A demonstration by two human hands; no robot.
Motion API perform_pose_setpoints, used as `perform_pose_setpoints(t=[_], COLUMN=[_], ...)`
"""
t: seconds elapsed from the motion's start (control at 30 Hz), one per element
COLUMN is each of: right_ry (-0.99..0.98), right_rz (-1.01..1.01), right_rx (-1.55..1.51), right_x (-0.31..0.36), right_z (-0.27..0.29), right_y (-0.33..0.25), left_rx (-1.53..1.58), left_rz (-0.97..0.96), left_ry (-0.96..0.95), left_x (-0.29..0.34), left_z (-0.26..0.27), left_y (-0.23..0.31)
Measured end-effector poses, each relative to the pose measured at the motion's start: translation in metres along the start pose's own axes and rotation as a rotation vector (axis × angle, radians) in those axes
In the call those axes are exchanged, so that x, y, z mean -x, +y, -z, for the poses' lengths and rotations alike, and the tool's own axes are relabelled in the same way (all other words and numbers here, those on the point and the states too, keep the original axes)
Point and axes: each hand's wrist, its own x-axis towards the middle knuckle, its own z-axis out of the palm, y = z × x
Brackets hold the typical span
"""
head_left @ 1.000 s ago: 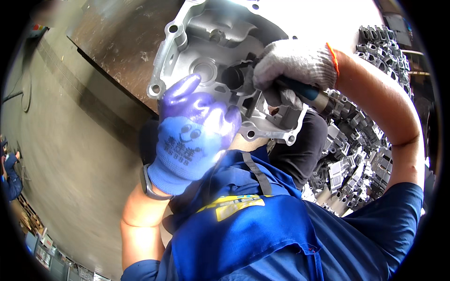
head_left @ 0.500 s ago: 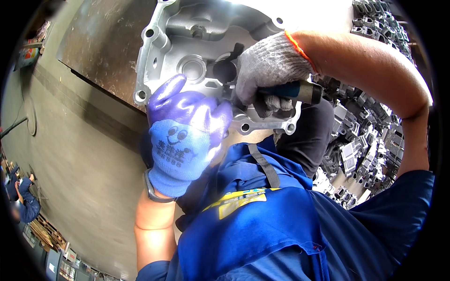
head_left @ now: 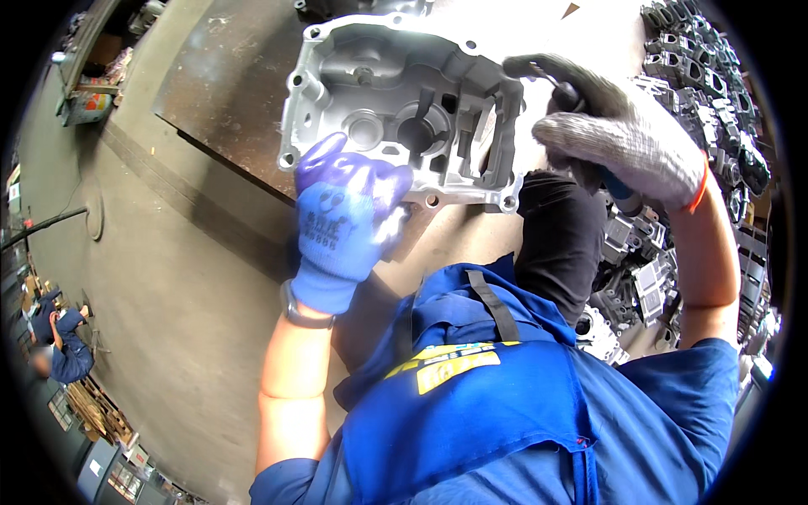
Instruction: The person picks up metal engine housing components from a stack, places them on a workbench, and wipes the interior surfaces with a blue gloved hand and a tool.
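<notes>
A silver cast-metal housing (head_left: 383,67) with ribs, round bores and bolt holes along its rim lies open side up in front of me. My left hand (head_left: 345,215), in a blue and purple coated glove, is closed on its near left edge. Just off the housing's right side is my right hand (head_left: 627,135), in a grey knit glove with an orange cuff. It holds a cylindrical hand tool (head_left: 623,195) with a blue and metal body; the tool's working end is hard to make out. Index finger and thumb are stretched out toward the housing.
The housing rests on a brown, worn tabletop (head_left: 231,93). Another dark metal part (head_left: 362,7) stands behind it. Many metal castings (head_left: 640,278) are piled at the right. At far left a person (head_left: 63,337) in blue sits near stacked wood (head_left: 97,408).
My right hand has drawn the tool out of the housing and moved right, its fingers loosening. The left hand still grips the edge. My view has shifted, showing more of the housing.
</notes>
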Motion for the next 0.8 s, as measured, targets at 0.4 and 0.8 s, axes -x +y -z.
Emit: perform_pose_setpoints(t=[0.4,0.8], right_ry=[0.538,0.702], right_rz=[0.266,0.273], right_rx=[0.366,0.438], right_x=[-0.006,-0.049], right_z=[-0.051,-0.052], right_y=[0.136,0.134], left_rx=[-0.09,-0.312], left_rz=[0.013,0.218], left_ry=[-0.127,-0.406], left_x=[-0.012,-0.042], left_z=[0.004,-0.011], left_y=[0.009,0.054])
